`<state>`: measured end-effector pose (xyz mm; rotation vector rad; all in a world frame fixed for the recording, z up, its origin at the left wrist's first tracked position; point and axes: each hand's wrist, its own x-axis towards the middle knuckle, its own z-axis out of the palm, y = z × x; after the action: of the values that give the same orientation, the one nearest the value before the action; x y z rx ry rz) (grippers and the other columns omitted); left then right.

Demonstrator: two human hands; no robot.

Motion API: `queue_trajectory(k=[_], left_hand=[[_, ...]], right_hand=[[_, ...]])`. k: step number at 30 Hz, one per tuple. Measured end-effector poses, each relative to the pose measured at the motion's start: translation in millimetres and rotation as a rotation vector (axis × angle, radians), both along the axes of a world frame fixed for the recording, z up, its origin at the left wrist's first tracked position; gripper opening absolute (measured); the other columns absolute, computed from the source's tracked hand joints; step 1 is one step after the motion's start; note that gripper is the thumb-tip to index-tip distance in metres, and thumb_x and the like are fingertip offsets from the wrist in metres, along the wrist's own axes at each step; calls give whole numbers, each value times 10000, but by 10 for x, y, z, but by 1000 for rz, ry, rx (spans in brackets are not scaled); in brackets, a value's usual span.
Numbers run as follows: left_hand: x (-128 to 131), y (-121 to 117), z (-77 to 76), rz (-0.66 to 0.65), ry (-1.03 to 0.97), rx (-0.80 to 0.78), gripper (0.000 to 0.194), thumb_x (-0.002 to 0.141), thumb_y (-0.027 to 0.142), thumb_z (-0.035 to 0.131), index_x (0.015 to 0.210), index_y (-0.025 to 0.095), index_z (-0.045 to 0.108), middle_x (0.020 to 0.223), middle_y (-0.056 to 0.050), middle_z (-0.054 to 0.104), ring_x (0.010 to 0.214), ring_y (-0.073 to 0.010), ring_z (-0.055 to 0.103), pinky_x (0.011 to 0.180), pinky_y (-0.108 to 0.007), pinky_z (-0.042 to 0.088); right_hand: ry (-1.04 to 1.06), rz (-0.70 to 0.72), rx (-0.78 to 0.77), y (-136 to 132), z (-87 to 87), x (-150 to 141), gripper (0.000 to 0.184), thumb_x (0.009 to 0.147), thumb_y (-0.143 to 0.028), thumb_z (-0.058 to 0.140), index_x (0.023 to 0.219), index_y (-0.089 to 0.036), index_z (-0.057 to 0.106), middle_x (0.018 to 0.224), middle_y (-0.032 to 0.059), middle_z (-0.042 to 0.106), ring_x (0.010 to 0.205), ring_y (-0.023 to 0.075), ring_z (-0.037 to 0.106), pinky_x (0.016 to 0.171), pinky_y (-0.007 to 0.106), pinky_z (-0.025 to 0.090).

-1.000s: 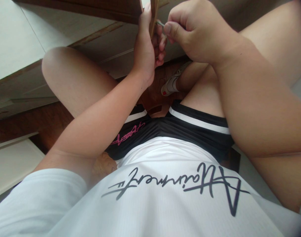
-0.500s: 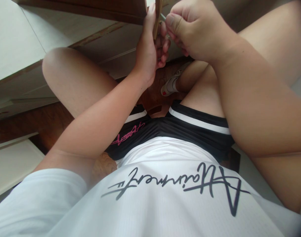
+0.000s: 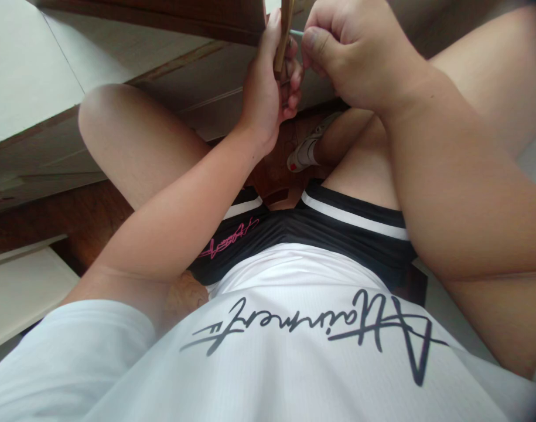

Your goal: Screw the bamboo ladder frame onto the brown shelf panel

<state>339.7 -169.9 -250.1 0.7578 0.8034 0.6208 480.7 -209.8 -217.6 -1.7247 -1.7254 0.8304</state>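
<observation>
At the top centre my left hand [image 3: 263,99] is closed around a narrow wooden piece [image 3: 283,44] seen edge-on. Its thumb lies along the near side and the fingers curl behind the far side. To the right, my right hand [image 3: 359,61] pinches a thin, pale rod [image 3: 296,33] like a tool shaft. The rod points left toward the wooden piece, and its tip is by the wood and the left fingers; whether it touches cannot be made out. The rod's other end is hidden inside the right fist.
A dark brown wooden panel [image 3: 175,17] stands on the pale tabletop [image 3: 26,70] at the upper left. My knee [image 3: 105,111] is against the table's edge. A white open box or drawer [image 3: 30,287] sits at lower left. My shoe [image 3: 307,149] is on the brown floor below.
My right hand has shifted slightly right and down, and more of the pale rod shows. The wooden piece and my left fingers have moved a little to the right.
</observation>
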Motion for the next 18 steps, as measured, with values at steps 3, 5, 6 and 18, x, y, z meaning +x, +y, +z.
queue_trajectory(k=[3,5,6,18], left_hand=[[-2,-2,1,2,-2,16,423,1046,478,308,777,185,451,584,34,434,402,-80,399,376,-159,216],[-5,-3,-13,5,0,22,426,1042,488,315,788,179,464,585,35,439,403,-77,400,377,-158,221],[-5,-2,-22,6,1,25,428,1042,489,312,791,178,467,584,35,439,402,-75,399,377,-158,221],[7,-4,-16,15,29,-1,443,1037,504,323,796,169,483,587,29,453,401,-74,397,376,-156,235]], right_hand=[[-71,-1,31,10,-31,38,254,928,-186,483,900,-78,710,787,26,681,753,70,593,704,170,369],[-91,4,47,16,-53,57,246,913,-192,517,896,-75,733,797,35,692,752,76,585,689,180,352],[-90,9,53,17,-60,64,242,908,-195,530,894,-75,740,798,34,694,753,76,583,687,182,348],[-83,-13,-22,-2,68,76,229,887,-222,588,862,-81,768,560,-44,351,581,41,272,583,248,197]])
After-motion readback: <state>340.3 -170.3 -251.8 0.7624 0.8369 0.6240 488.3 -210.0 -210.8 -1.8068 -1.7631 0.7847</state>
